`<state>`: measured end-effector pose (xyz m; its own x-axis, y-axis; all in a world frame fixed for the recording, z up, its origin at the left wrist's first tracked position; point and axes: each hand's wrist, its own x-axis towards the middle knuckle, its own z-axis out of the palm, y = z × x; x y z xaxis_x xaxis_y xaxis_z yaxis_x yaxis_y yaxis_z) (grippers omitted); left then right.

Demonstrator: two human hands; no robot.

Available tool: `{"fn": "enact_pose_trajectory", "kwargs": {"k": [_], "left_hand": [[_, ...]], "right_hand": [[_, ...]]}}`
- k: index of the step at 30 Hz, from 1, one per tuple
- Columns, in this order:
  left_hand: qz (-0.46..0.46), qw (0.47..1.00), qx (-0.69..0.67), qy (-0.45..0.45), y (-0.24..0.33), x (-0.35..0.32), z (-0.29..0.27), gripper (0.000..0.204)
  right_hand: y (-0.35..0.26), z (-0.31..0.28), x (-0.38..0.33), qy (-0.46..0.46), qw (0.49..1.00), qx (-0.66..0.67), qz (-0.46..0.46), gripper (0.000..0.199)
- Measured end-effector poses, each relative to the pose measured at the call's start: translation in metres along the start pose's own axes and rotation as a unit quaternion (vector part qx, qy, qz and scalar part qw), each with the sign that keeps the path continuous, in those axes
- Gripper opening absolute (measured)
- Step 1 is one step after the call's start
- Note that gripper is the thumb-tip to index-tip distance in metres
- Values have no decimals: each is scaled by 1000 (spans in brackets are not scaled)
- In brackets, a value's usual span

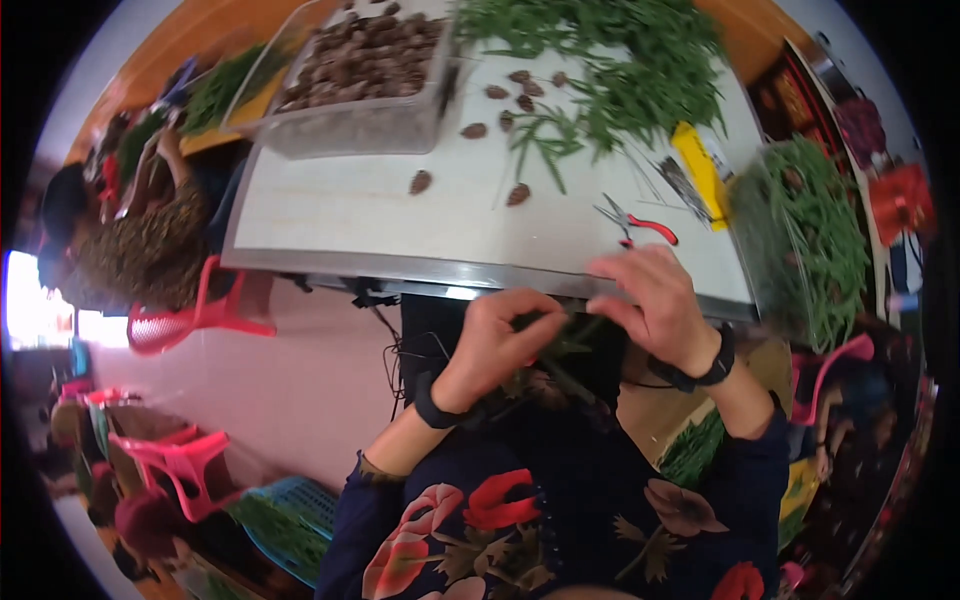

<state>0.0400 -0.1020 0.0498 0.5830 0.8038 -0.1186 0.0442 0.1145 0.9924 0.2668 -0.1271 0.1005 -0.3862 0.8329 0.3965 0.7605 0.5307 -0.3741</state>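
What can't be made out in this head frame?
- Green sprig: head view, mostly covered by the left hand and right hand; its shape and the grip are unclear.
- Pliers: red handles, jaws too small and blurred.
- Clear bin of cones: top cut off by the frame edge.
- Yellow packet: motion-blurred.
- Person at left: fisheye rim distorts them.

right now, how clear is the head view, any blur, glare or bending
Head view: strong fisheye, the table edge bows and black corners frame the picture; soft overall, with the left hand and right hand slightly smeared on the green sprigs; a blown-out white patch glares at far left; the pliers and cones read fairly clearly.
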Motion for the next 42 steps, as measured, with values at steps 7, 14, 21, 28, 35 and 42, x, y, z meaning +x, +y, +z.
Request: {"fn": "enact_pose_trajectory", "kwargs": {"k": [7,14,21,28,35,42], "left_hand": [[-57,990,-105,74,0,12,-3,11],[-25,982,-114,150,-9,13,-10,13],[-45,963,-211,163,-13,15,-22,13],[-71,955,-249,145,-10,15,-28,13],[-70,952,-272,124,-1,12,-22,12],[-37,961,-224,155,-4,10,-21,12]], "right_hand": [[71,-6,-33,-67,962,-113,240,52],[66,-2,-30,-160,943,-151,250,60],[68,25,-21,-159,917,-241,274,45],[25,14,-2,-46,966,124,224,30],[9,17,7,-137,983,54,110,32],[2,21,16,-152,980,53,120,32]]}}
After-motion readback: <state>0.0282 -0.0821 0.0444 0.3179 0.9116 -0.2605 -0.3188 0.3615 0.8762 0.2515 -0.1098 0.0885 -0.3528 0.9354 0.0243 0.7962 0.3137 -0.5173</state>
